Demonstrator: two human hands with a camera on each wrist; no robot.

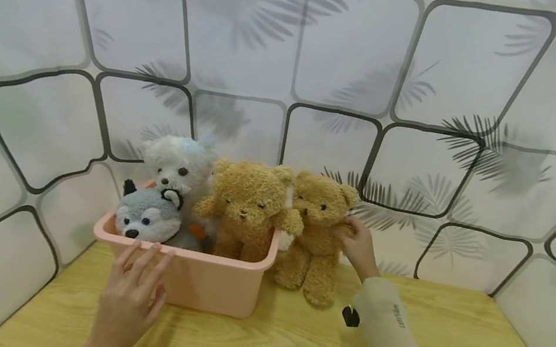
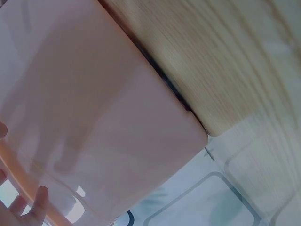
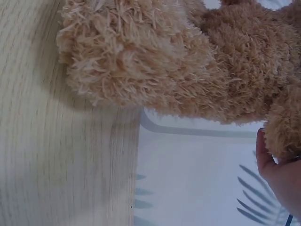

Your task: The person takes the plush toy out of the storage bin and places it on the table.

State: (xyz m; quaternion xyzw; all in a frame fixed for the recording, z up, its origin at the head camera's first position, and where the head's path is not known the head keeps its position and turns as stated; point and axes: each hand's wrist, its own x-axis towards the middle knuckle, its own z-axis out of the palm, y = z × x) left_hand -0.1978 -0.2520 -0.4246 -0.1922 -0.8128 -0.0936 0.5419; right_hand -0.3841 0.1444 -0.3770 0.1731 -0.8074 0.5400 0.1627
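A pink plastic bin (image 1: 214,283) stands on the table, holding a grey-and-white husky plush (image 1: 149,217), a fluffy white plush dog (image 1: 178,165) and a tan teddy bear (image 1: 248,199). My left hand (image 1: 129,298) rests its fingertips on the bin's front rim, thumb apart; its fingers (image 2: 40,202) show at the lower left of the left wrist view. Outside the bin, against its right side, a second teddy bear (image 1: 320,233) stands upright, its feet on the table. My right hand (image 1: 357,245) pinches that bear's arm (image 3: 284,125).
The light wood table (image 1: 447,339) runs back to a wall covering (image 1: 348,53) with dark outlines and leaf prints, which also closes in both sides. A small black object (image 1: 351,316) shows beside the right sleeve.
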